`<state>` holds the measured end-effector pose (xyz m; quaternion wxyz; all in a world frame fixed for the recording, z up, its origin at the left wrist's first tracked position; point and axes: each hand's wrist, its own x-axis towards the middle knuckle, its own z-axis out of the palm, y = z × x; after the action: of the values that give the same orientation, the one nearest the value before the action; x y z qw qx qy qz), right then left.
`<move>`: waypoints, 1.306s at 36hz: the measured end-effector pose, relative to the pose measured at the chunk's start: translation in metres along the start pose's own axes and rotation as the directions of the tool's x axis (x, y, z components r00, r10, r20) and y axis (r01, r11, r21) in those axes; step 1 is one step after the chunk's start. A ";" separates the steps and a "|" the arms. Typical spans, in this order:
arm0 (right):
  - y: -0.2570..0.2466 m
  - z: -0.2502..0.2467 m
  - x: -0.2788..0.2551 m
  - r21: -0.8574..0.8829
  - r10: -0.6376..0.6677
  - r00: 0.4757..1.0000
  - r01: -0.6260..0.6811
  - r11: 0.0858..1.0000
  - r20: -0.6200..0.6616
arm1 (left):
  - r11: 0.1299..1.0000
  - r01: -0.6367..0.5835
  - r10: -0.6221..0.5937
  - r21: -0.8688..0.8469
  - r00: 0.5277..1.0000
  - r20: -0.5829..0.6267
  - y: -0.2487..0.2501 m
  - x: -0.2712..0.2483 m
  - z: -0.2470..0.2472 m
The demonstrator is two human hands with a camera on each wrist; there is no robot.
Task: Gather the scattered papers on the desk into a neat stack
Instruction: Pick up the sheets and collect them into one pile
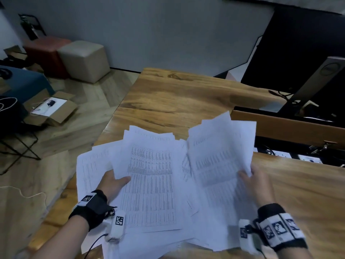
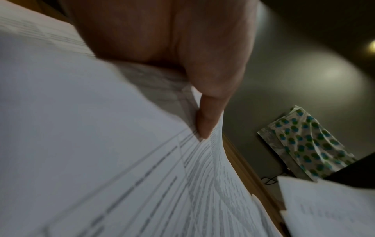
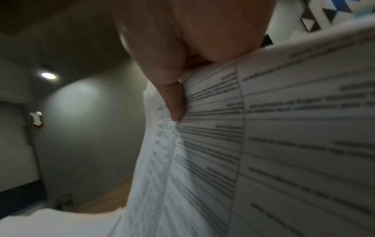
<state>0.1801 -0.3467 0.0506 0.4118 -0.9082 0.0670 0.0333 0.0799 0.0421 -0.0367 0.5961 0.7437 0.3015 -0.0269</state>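
Several white printed sheets lie fanned over the near part of the wooden desk (image 1: 186, 94). My left hand (image 1: 113, 182) grips the left bundle of papers (image 1: 149, 176), thumb on top of the printed page and fingers hidden beneath. In the left wrist view the thumb (image 2: 207, 118) presses on that bundle (image 2: 101, 144). My right hand (image 1: 255, 182) holds the right bundle of papers (image 1: 220, 152), which is lifted and tilted up off the desk. The right wrist view shows its thumb (image 3: 174, 102) pinching the sheets (image 3: 263, 144). More loose sheets (image 1: 87, 171) spread underneath at the left.
A monitor on its stand (image 1: 317, 81) and a dark cable gap (image 1: 298, 146) sit at the desk's right. The desk's left edge drops to the floor, where an open cardboard box (image 1: 50, 109) and two cube stools (image 1: 84, 60) stand.
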 end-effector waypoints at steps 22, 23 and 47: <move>-0.016 0.115 0.007 0.262 0.101 0.958 -0.173 0.949 0.267 | 0.950 0.164 -0.107 -0.265 0.971 0.215 0.017 -0.004 0.025; -0.009 0.126 0.005 0.239 0.106 0.954 -0.176 0.955 0.279 | 0.942 0.179 -0.120 -0.284 0.969 0.214 0.016 -0.003 0.027; 0.034 0.140 0.019 -0.223 0.560 0.828 -0.553 0.803 -0.039 | 0.964 0.126 -0.127 -0.235 0.992 0.011 -0.025 0.000 -0.012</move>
<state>0.1935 -0.2652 -0.0690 0.2797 -0.8885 0.3202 0.1728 0.0641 0.0554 -0.0552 0.6763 0.6472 0.3507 -0.0275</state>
